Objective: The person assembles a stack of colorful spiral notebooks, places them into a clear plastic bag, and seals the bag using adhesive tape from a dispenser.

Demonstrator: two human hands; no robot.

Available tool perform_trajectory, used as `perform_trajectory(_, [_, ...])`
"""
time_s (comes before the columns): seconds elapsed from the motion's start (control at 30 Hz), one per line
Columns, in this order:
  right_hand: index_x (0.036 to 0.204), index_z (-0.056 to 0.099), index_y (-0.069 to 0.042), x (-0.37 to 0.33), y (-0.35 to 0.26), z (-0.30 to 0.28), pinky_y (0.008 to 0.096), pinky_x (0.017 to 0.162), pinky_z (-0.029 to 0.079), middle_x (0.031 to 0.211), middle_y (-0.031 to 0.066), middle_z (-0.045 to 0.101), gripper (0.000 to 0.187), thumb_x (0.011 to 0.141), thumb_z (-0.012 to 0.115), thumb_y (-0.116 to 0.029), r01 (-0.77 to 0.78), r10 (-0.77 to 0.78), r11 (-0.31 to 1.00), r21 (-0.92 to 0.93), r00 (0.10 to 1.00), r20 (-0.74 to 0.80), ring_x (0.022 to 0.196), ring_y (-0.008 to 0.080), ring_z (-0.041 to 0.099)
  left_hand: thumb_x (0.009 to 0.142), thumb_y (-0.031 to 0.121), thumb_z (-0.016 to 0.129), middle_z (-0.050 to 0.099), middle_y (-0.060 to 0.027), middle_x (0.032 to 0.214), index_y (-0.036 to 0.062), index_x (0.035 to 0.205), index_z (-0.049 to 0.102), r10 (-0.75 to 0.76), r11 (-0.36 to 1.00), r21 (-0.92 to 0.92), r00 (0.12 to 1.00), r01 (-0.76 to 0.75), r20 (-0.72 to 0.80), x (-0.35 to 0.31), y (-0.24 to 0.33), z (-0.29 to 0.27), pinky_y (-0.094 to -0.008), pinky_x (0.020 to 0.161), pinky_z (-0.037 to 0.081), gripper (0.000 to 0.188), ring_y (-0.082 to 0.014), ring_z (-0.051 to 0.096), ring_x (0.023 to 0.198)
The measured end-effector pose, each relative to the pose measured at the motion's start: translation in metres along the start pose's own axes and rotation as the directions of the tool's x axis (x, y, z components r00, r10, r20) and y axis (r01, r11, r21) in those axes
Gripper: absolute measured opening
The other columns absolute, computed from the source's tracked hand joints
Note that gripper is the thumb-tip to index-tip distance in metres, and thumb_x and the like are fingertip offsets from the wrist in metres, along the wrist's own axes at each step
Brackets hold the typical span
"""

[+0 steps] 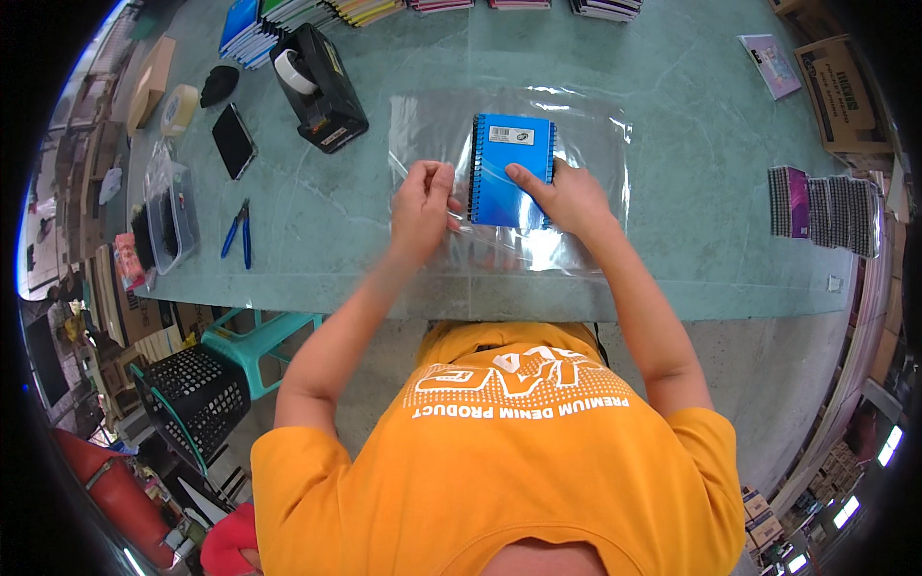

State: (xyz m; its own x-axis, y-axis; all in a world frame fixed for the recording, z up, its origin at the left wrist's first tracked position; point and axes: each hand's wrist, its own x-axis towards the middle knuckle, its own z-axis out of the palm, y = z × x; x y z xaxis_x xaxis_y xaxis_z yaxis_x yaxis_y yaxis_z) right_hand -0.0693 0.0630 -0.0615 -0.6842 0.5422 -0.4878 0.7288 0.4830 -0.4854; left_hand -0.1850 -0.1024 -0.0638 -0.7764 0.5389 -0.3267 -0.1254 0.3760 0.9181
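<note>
A blue spiral notebook [511,173] with a white barcode label lies on a clear plastic sheet [591,120] in front of me. Black wire coils run along the notebook's left and right sides, so it may be more than one notebook stacked. My right hand [574,200] grips its right edge, thumb on the cover and the fingers mostly hidden behind the side. Just left of the notebook, my left hand [423,213] is closed, its fingers pinched together on the plastic. Some of its fingertips show dimly near the notebook's lower left corner.
A black tape dispenser [322,91], a phone [233,141], blue-handled pliers [237,233], a tape roll [180,109] and a clear plastic box [173,216] lie left. Stacked notebooks line the far edge; more spiral notebooks [826,211] and a cardboard box [840,96] are right.
</note>
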Motion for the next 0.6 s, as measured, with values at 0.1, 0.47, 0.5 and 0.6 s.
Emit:
perform_trajectory(0.1, [0.097,0.060,0.005,0.001,0.002,0.004,0.0400,0.074,0.049,0.079,0.0191,0.065,0.087,0.073,0.042,-0.077,0.015,-0.015,1.000,0.010,1.000,-0.021,0.081,0.0323,0.065,0.082,0.018,0.058,0.057,-0.0118,0.099,0.0052,0.102,0.057,0.483,0.767,0.475,0.875,-0.431,0.013,-0.001,-0.003,-0.011,-0.0409,0.078,0.043,0.023,-0.0253,0.055,0.092])
perform_trajectory(0.47, [0.104,0.062,-0.006,-0.036,0.082,0.018,0.0366,0.085,0.041,0.111,0.0139,0.057,0.038,0.084,0.059,-0.038,0.129,-0.230,0.972,-0.196,0.687,-0.690,0.104,0.0300,0.051,0.073,0.012,0.066,0.057,-0.0091,0.107,0.0099,0.094,0.062,0.408,0.324,0.709,0.769,-0.626,0.492,-0.070,0.004,-0.087,-0.0421,0.090,0.038,0.022,-0.0294,0.050,0.103])
perform_trajectory(0.5, [0.103,0.064,-0.008,-0.040,0.086,0.023,0.0368,0.087,0.039,0.115,0.0129,0.054,0.034,0.083,0.061,-0.035,0.122,-0.300,0.947,-0.298,0.668,-0.681,0.106,0.0301,0.048,0.074,0.012,0.066,0.058,-0.0100,0.104,0.0087,0.093,0.063,0.467,0.448,0.654,0.783,-0.610,0.410,-0.057,0.005,-0.085,-0.0404,0.087,0.041,0.020,-0.0290,0.053,0.099])
perform_trajectory(0.6, [0.102,0.066,-0.012,-0.043,0.077,0.021,0.0375,0.088,0.038,0.114,0.0126,0.053,0.026,0.079,0.066,-0.025,0.186,-0.434,0.891,-0.414,0.615,-0.658,0.105,0.0298,0.047,0.077,0.011,0.064,0.061,-0.0128,0.092,0.0048,0.091,0.063,0.546,0.603,0.481,0.769,-0.636,0.332,-0.020,0.023,-0.055,-0.0358,0.077,0.046,0.016,-0.0283,0.058,0.086])
